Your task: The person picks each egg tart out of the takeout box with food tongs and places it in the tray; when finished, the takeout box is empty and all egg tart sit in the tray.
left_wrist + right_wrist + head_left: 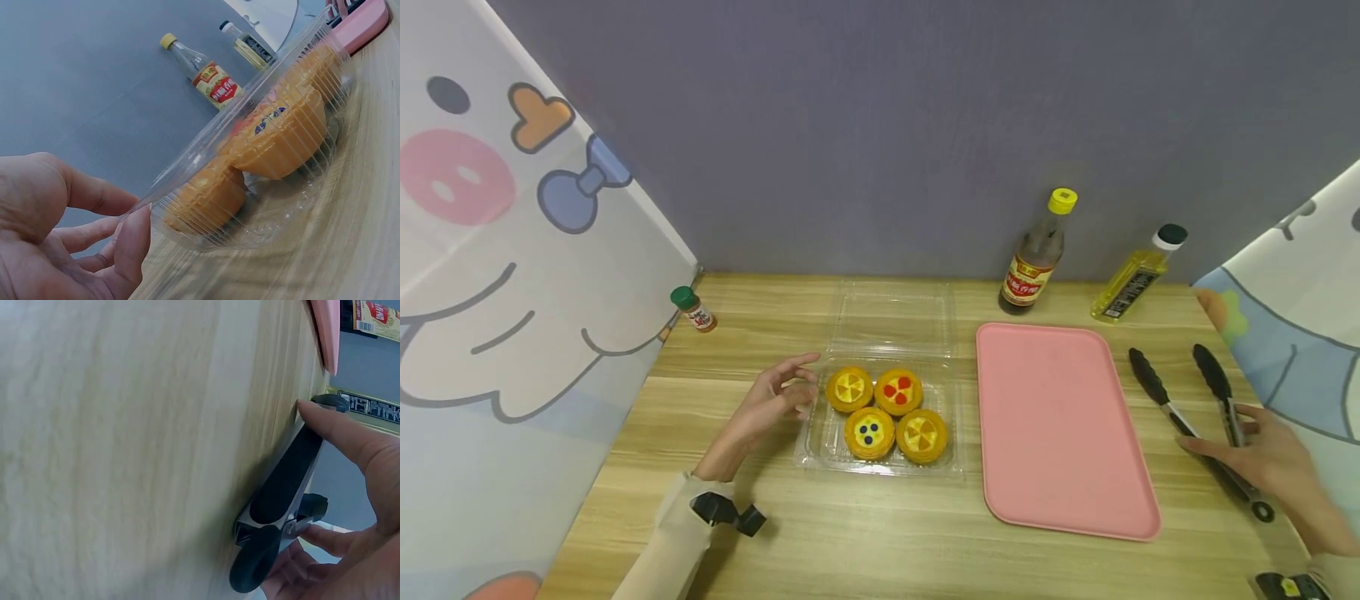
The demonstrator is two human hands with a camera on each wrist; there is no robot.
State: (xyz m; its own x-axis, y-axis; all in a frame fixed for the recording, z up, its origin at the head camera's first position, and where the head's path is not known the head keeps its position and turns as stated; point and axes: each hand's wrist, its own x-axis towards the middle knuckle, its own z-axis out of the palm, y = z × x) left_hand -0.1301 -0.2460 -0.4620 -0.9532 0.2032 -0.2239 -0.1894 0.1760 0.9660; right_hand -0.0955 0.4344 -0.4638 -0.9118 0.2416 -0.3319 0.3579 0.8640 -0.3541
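Note:
Several egg tarts (870, 433) with fruit-like toppings sit in a clear plastic container (820, 450), its lid folded back behind it. At the container's left edge is my left hand (775, 396); the left wrist view shows thumb and fingertips pinching the rim (147, 203). On the far right, my right hand (1273, 450) holds black-handled tongs (1213, 458) across both arms. Its thumb lies along one arm of the tongs (287, 478), with fingers on the other side. The tongs' black tips are spread apart and point toward the back.
A pink tray (1063, 425) lies between the container and the tongs. Behind it stand a yellow-capped sauce bottle (1033, 262) and an oil bottle (1138, 275). A small green-capped spice jar (694, 309) is at the left edge. A grey wall (850, 142) borders the table's back.

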